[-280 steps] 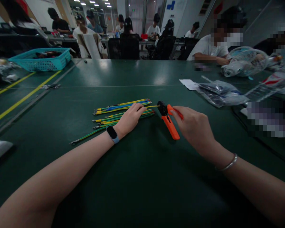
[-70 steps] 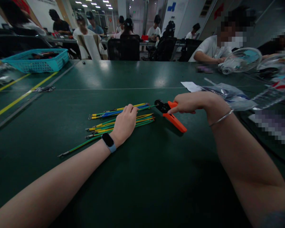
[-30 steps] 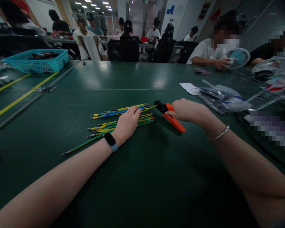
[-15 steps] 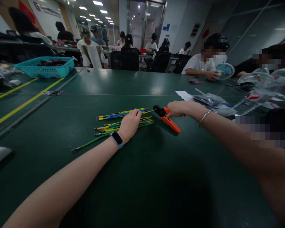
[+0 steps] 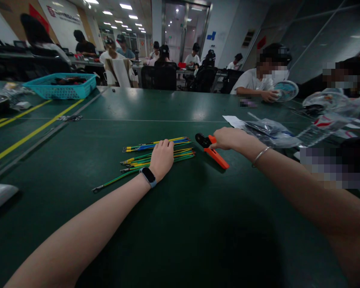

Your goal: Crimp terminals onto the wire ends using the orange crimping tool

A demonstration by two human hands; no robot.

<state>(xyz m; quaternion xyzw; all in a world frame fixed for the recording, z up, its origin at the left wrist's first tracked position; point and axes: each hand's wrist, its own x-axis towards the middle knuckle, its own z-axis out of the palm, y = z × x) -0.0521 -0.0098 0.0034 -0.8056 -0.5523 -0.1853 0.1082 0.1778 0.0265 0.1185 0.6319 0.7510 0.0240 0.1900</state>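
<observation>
Dark green table (image 5: 132, 106), glossy, thin seam across, yellow tape lines (image 5: 37, 130) on the left. Office-type room behind: ceiling lights, glass doors (image 5: 184, 36), black chairs, at least nine people seated, some partly hidden.

Counts: one crimping tool (image 5: 213, 154), one turquoise basket (image 5: 60, 93) with dark items inside, one paper sheet (image 5: 232, 121), one clear bottle (image 5: 319, 125) with red on it. Plastic bags (image 5: 274, 134) near the paper, number unclear. One white object (image 5: 0, 196) cut off at left edge. A co-worker (image 5: 252, 82) at far right has a hand on one small fan (image 5: 285, 91). Wires in two bundles, overlapping, exact number can't be read.

Wires: back bundle (image 5: 147, 147) yellow and blue, front bundle (image 5: 184, 154) green and yellow, some reddish right tips. One green wire (image 5: 114, 181) sticks out front-left, metal lug on its end. Both bundles lie mid-table, roughly parallel.

Left hand (image 5: 163, 158), watch on wrist, lies over both bundles, fingers bent; can't tell if it grips a wire. Right hand (image 5: 228, 138), bracelet on wrist, wrapped round the upper handle of the tool. Tool: black head, two orange handles spread apart, head just right of the wire tips, small gap between. Whether the lower handle touches the table, can't tell.
</observation>
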